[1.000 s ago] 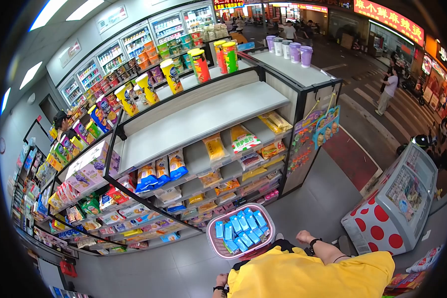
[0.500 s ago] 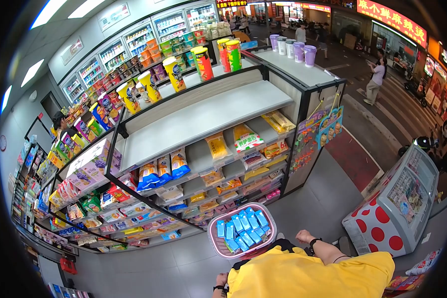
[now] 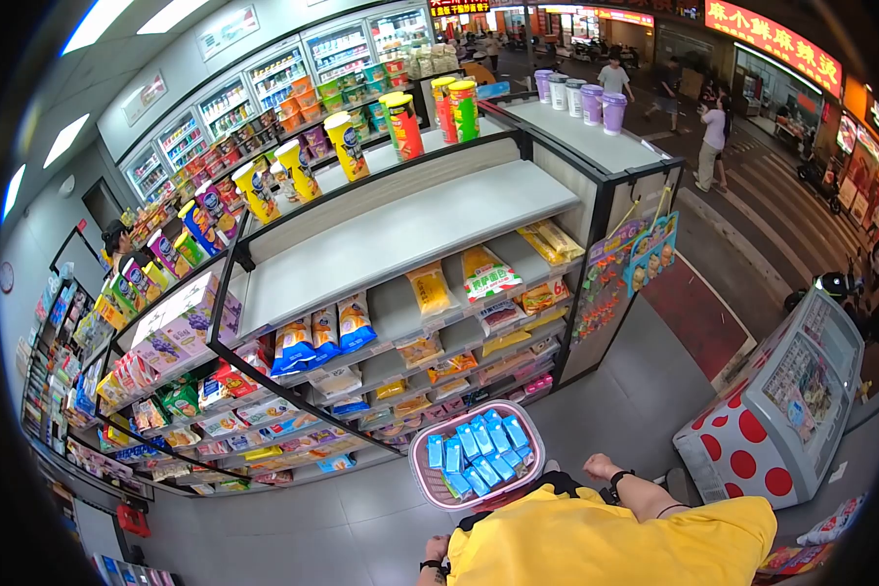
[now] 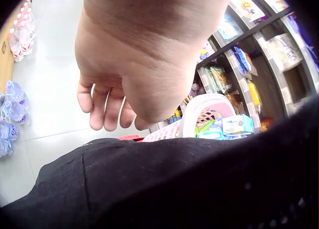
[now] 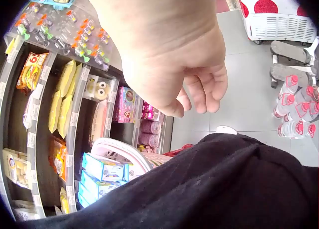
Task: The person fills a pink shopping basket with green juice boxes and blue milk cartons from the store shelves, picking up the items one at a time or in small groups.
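Observation:
A pink basket [image 3: 423, 479] full of blue cartons [image 3: 474, 449] stands on the floor in front of me, also seen as the pink basket [image 4: 199, 109] in the left wrist view and the pink basket [image 5: 119, 152] in the right wrist view. My left hand [image 4: 107, 102] hangs at my side with fingers loosely curled, holding nothing. My right hand [image 5: 197, 92] hangs the same way, empty, to the right of the basket. In the head view the right hand [image 3: 596, 466] shows by my hip, and the left hand [image 3: 435, 552] peeks out below my yellow shirt.
A long snack shelf unit [image 3: 400, 234] runs ahead, its upper shelf bare, chip cans [image 3: 400, 122] on top. A red-dotted freezer [image 3: 781, 410] stands to the right. Water bottles [image 5: 296, 114] lie on the floor behind. Grey floor spreads between shelf and freezer.
Both hands stay hanging and the basket has not moved. The view shifts slightly, and people in the street outside walk on.

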A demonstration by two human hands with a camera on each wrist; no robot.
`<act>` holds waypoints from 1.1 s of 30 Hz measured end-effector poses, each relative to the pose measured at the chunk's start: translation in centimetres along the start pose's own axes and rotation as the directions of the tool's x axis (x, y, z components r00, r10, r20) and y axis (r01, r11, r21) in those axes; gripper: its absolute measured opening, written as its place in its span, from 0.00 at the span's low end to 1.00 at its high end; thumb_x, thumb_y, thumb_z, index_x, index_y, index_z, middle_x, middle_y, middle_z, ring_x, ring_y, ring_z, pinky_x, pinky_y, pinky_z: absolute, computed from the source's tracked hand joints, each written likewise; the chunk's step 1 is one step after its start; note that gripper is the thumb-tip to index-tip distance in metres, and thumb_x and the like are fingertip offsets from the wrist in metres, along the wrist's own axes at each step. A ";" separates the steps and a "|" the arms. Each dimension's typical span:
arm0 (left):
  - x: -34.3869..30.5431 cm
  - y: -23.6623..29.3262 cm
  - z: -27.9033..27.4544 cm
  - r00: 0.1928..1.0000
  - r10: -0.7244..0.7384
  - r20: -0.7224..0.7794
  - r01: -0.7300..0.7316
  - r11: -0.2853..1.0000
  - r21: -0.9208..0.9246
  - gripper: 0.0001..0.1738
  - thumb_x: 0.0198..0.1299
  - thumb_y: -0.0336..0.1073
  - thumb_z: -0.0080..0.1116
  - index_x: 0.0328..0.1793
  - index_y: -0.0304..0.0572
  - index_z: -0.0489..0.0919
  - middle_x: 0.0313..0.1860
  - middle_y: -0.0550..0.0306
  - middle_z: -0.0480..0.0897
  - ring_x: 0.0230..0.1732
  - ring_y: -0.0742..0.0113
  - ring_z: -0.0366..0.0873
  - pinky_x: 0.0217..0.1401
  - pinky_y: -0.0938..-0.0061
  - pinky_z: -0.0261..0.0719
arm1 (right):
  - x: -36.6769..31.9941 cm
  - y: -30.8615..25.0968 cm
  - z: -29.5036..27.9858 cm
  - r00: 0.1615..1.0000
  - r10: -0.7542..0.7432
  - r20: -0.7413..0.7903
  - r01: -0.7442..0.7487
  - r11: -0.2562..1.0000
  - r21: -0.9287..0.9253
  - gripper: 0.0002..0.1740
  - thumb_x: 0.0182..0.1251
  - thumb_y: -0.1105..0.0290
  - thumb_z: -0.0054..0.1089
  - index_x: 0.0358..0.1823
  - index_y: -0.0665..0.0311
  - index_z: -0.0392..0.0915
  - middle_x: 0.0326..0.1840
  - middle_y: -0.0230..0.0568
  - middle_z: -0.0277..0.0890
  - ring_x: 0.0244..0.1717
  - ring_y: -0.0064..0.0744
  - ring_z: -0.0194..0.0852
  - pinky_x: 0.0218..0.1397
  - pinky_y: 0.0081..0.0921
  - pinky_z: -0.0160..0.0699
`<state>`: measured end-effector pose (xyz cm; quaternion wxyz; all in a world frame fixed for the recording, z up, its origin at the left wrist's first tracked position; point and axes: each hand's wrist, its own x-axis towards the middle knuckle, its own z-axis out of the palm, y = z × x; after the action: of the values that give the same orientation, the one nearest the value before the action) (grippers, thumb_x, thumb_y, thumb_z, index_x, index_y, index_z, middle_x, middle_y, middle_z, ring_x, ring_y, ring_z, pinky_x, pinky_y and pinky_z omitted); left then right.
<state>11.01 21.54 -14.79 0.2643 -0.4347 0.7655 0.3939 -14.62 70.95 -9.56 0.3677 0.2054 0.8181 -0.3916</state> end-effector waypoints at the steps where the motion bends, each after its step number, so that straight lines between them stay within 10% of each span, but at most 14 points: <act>1: 0.0 0.0 0.0 1.000 0.002 0.004 -0.002 1.000 0.003 0.30 0.56 0.58 0.62 0.47 0.35 0.87 0.46 0.40 0.88 0.53 0.47 0.86 0.58 0.62 0.81 | 0.0 0.0 0.0 1.000 -0.003 -0.002 0.003 1.000 0.004 0.09 0.60 0.66 0.65 0.28 0.63 0.85 0.25 0.37 0.84 0.26 0.30 0.84 0.33 0.30 0.85; 33: -0.2 -0.5 0.7 1.000 0.018 -0.016 -0.019 0.999 -0.030 0.31 0.55 0.59 0.63 0.45 0.34 0.88 0.45 0.40 0.89 0.53 0.46 0.86 0.58 0.62 0.81 | 1.0 1.0 -0.2 1.000 -0.002 0.010 0.003 1.000 -0.009 0.08 0.61 0.65 0.67 0.31 0.63 0.84 0.26 0.38 0.84 0.27 0.31 0.85 0.33 0.30 0.85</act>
<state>11.56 22.06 -15.23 0.2481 -0.4346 0.7655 0.4046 -14.78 71.78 -10.74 0.3722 0.2008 0.8182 -0.3894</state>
